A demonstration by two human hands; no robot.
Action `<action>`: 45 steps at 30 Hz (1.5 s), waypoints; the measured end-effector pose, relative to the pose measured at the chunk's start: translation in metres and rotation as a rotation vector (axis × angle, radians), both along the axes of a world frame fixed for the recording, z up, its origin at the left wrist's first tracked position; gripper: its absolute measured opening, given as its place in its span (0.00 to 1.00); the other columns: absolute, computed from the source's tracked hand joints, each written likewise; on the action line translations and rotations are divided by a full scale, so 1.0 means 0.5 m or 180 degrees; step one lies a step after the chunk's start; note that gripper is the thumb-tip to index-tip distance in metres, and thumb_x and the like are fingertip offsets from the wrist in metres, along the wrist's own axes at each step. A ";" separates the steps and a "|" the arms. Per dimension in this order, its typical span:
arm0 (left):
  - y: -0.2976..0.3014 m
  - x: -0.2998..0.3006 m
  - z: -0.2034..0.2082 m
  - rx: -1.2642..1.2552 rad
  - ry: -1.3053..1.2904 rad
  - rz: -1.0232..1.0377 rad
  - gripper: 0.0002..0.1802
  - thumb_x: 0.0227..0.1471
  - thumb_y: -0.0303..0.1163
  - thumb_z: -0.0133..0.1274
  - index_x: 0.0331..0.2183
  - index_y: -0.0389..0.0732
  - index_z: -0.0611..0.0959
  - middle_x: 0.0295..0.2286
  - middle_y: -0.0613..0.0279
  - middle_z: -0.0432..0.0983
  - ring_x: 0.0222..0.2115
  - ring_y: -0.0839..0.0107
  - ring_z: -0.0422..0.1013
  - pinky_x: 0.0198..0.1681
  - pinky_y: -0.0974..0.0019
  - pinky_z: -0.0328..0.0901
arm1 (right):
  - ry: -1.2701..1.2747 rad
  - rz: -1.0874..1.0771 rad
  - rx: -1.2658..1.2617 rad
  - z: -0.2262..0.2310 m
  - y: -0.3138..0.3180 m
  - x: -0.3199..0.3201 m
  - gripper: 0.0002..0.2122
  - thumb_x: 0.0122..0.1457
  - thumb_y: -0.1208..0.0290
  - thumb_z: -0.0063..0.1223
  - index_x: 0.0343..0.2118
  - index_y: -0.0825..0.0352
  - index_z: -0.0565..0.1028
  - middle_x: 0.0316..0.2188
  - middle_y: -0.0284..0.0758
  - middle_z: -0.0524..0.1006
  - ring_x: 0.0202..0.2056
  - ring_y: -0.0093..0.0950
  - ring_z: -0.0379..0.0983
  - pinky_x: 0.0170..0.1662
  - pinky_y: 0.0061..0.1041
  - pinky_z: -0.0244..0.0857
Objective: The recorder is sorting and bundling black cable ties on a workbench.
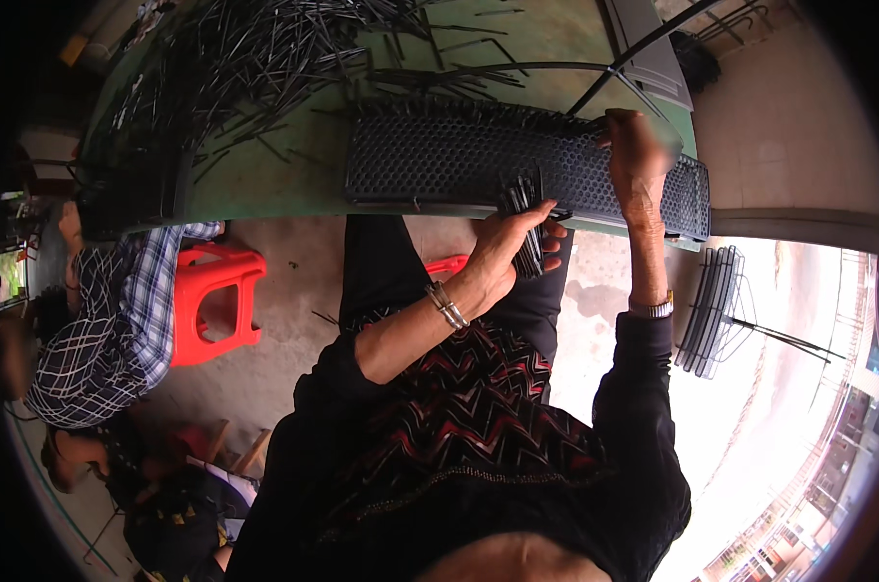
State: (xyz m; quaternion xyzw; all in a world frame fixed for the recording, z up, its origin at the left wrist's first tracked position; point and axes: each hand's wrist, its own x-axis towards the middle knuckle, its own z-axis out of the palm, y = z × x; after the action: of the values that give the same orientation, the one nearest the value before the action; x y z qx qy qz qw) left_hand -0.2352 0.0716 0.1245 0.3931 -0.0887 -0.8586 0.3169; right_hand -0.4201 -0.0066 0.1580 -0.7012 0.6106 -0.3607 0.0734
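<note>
My left hand (497, 250) is closed around a bundle of thin black rods (525, 199), just at the near edge of a long dark tray (430, 163) covered in round holes. Over the right part of that tray is my right hand (641, 160), fingers curled together at its far edge. Blur covers part of this hand, and what its fingertips pinch is too small to make out. A row of short black rods (459, 110) stands along the tray's far side.
Many loose black rods (236, 68) lie heaped on the green table (265, 184) at the far left. A red stool (248, 310) stands on the floor, next to a person in a checked shirt (153, 281). At right is a wire rack (713, 310).
</note>
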 end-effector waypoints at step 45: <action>0.001 -0.044 -0.020 -0.0246 0.0065 -0.0387 0.12 0.53 0.40 0.57 0.32 0.43 0.77 0.19 0.68 0.68 0.18 0.78 0.65 0.19 0.70 0.61 | -0.0724 -0.0529 -0.0501 -0.029 0.004 0.002 0.04 0.59 0.76 0.51 0.36 0.67 0.74 0.26 0.38 0.79 0.26 0.24 0.77 0.31 0.22 0.68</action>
State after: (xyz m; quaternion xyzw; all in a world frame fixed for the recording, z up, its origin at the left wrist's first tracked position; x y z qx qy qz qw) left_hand -0.2572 0.0723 0.1146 0.3657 -0.1423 -0.8761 0.2801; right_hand -0.4192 -0.0045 0.1434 -0.6065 0.6241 -0.4893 0.0568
